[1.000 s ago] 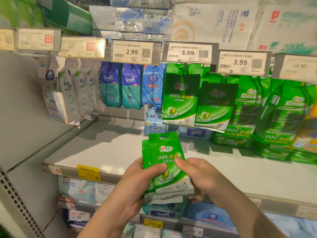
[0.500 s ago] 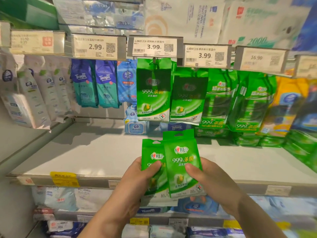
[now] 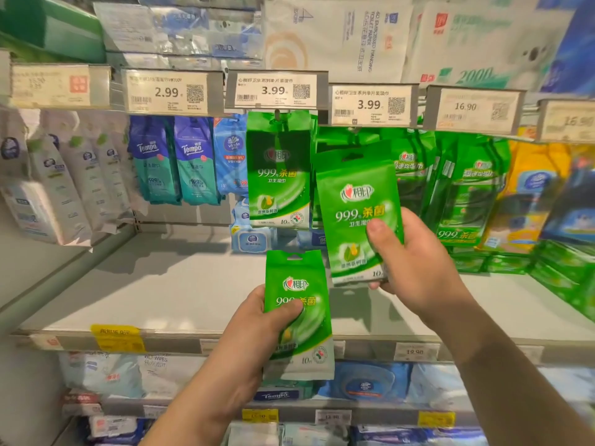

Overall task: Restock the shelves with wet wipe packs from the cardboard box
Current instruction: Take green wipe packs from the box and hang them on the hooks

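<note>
My right hand (image 3: 415, 262) grips one green wet wipe pack (image 3: 354, 207) by its lower right corner and holds it upright, raised in front of the hanging green packs (image 3: 278, 175) under the second 3.99 price tag (image 3: 370, 104). My left hand (image 3: 257, 326) holds another green wet wipe pack (image 3: 297, 313), lower down, in front of the shelf's front edge (image 3: 180, 342); it may be more than one pack stacked. The cardboard box is out of view.
Blue Tempo packs (image 3: 175, 162) and white packs (image 3: 61, 185) hang to the left, more green packs (image 3: 463, 188) and a yellow pack (image 3: 528, 194) to the right. The grey shelf board (image 3: 167, 284) lies bare at left. Lower shelves hold blue and white packs (image 3: 363, 384).
My hands have separated the packs: the right hand has lifted one pack up and right toward the hanging row, while the left hand stays low with the rest. The view has shifted right.
</note>
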Demonstrator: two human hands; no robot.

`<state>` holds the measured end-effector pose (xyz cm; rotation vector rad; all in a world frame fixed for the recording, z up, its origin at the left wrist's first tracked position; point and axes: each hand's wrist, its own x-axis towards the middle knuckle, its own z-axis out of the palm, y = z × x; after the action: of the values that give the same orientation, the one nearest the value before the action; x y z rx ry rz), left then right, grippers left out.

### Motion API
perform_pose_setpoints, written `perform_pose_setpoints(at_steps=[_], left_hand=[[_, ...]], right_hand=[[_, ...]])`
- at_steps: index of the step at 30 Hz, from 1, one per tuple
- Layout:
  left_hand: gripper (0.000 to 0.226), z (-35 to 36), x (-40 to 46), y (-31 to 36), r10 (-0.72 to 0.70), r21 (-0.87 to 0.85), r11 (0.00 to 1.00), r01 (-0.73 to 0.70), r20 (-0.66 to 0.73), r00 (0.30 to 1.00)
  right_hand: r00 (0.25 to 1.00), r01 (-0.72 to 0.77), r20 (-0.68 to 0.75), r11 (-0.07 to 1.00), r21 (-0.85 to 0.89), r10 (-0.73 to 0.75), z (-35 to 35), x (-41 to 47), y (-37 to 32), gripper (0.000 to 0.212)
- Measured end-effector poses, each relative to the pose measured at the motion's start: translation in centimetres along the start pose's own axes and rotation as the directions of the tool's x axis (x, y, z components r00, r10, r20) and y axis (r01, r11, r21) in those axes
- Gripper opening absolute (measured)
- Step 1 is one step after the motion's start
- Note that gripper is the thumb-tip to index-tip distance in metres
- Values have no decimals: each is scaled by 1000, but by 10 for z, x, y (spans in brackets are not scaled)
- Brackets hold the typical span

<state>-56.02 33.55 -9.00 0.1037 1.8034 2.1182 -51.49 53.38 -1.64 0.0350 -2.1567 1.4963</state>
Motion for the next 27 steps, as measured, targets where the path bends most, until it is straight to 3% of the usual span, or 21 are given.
perform_pose_setpoints(at_steps=[4,8,16,22,27], left_hand=[[27,-3,-2,0,13,-7,1000,-13,1,1000],[28,-5,-3,1,21,-19,1000,-21,-17,1000],[29,-8,-7,4,13,-36,999,-13,-19,1000],[27,-9,-7,5,5,-36,999,-6,-21,1000],[27,-6,-8,3,-6,-32,999,6,-14,1000]], right_hand=[[998,56,-1,997,49,-56,2,11,-13,21],[998,55,-30,989,137,-51,5,16,-21,12],[1000,-12,-17,989,145,14,12,15,-10,18],[998,53,-36,987,153,-48,7,18,-17,13],[996,10,-84,987,163,4,6,24,-25,15]])
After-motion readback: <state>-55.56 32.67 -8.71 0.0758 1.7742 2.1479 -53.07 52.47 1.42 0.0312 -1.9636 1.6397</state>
